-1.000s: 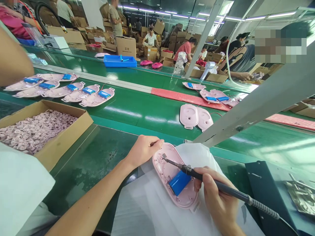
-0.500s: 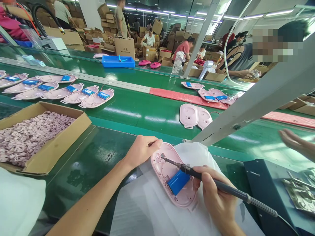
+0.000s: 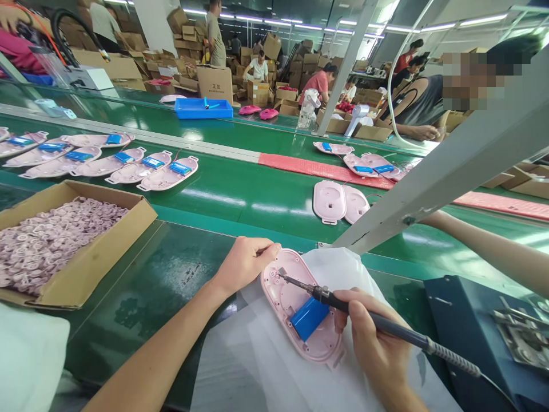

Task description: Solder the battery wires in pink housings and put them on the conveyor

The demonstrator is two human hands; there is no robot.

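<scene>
My left hand (image 3: 244, 266) grips the top rim of a pink plastic housing (image 3: 278, 294), which lies on a white sheet (image 3: 240, 360). A blue cylindrical battery (image 3: 309, 319) sits inside the housing. My right hand (image 3: 369, 343) is closed around a black soldering iron (image 3: 386, 323), held like a pen. The iron's thin tip reaches a small metal tab (image 3: 282, 272) at the housing's top corner and appears to touch it. Any solder joint there is too small to make out.
A cardboard box (image 3: 98, 257) of small pink parts stands left on the green conveyor belt (image 3: 223, 206). Pink housings with blue batteries lie in rows beyond. A grey metal beam (image 3: 429, 177) crosses the right side, above a co-worker's forearm (image 3: 484, 246) and a dark blue stand (image 3: 463, 326).
A co-worker's hand has come in from the right, and the forearm now reaches behind the grey beam. My view has shifted slightly. My hands and the iron keep the same hold.
</scene>
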